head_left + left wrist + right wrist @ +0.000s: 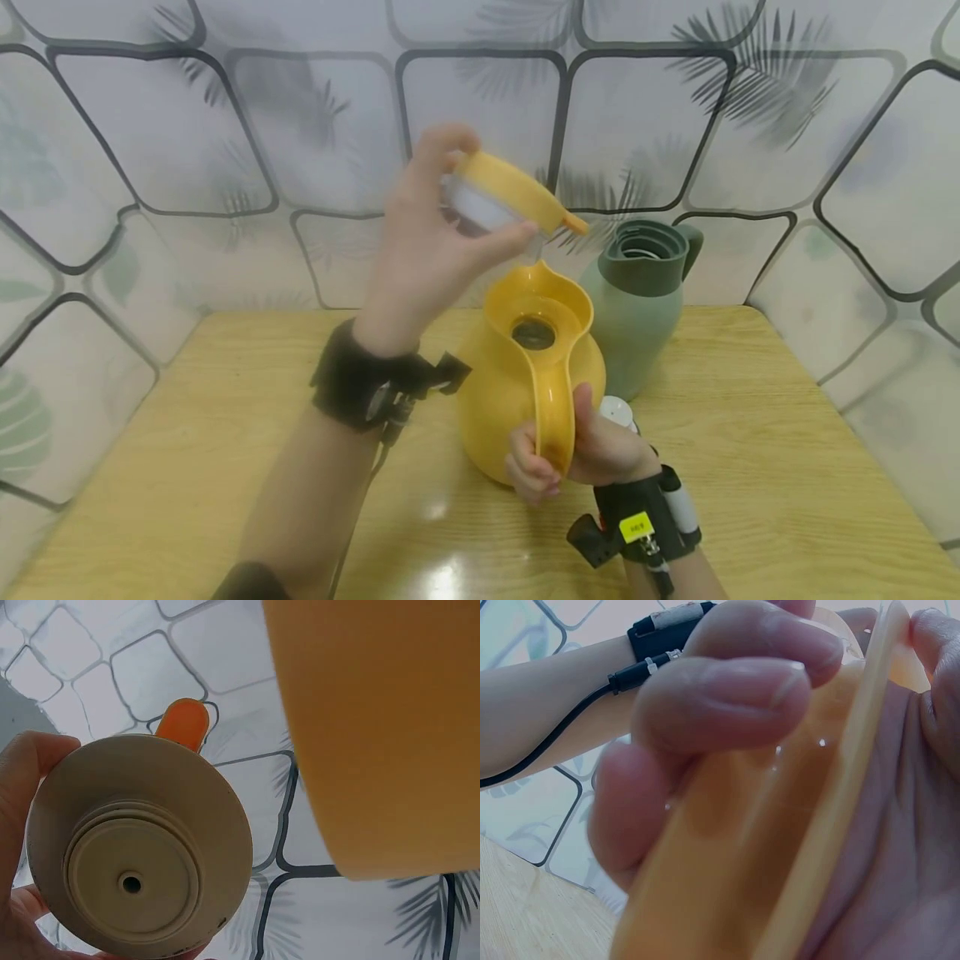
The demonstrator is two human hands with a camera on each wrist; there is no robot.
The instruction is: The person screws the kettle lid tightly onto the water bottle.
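My left hand holds a yellow lid tilted in the air, above and a little left of the mouth of a yellow thermos jug. Its pale underside, with a small central hole, faces the left wrist camera, and an orange tab sticks out at its edge. The jug stands upright with its round neck opening uncovered. My right hand grips the jug's handle, its fingers curled round it in the right wrist view.
A green jug without a lid stands behind and to the right of the yellow one. A small white round object shows beside the right hand. The wooden table meets a patterned wall at the back.
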